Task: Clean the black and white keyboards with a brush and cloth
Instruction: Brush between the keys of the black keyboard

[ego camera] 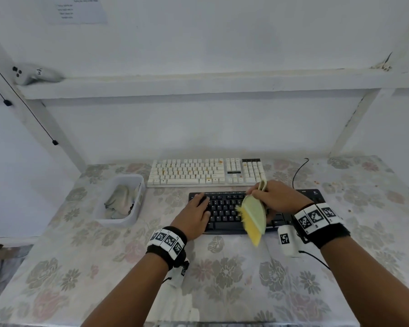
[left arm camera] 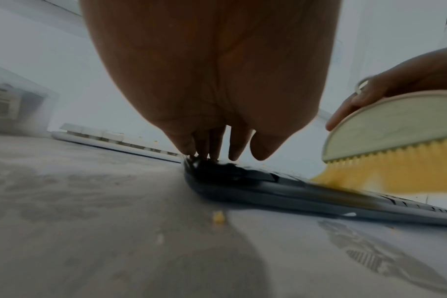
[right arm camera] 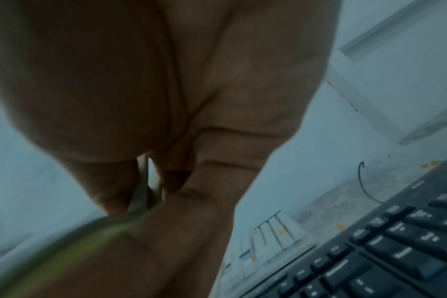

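A big table (ego camera: 222, 291) with a flowery cloth cover is filling the bottom of the head view. Behind it a white shelf (ego camera: 198, 86) is running along the wall.

The white keyboard (ego camera: 207, 172) is lying at the back of the table, with little orange crumbs sitting on its keys. The black keyboard (ego camera: 224, 212) is lying just in front of it, closer to the person.

A clear plastic tub (ego camera: 137, 182) is sitting to the left of both keyboards. The grey cloth (ego camera: 119, 200) is lying bunched up inside it.

The left hand (ego camera: 195, 217) is lying flat on the left end of the black keyboard, fingers straight and pressing down on the keys. In the left wrist view the fingertips (left arm camera: 236, 153) are touching the keyboard's edge.

The right hand (ego camera: 275, 197) is wrapping its fingers around the handle of the brush (ego camera: 254, 214) and holding it tight. The brush has a pale green back and yellow bristles (left arm camera: 385, 173), and the bristles are touching the middle of the black keyboard.

A thin black cable (ego camera: 298, 171) is curling on the table behind the right hand.

A small yellow crumb (left arm camera: 218, 216) is lying on the table just in front of the black keyboard.
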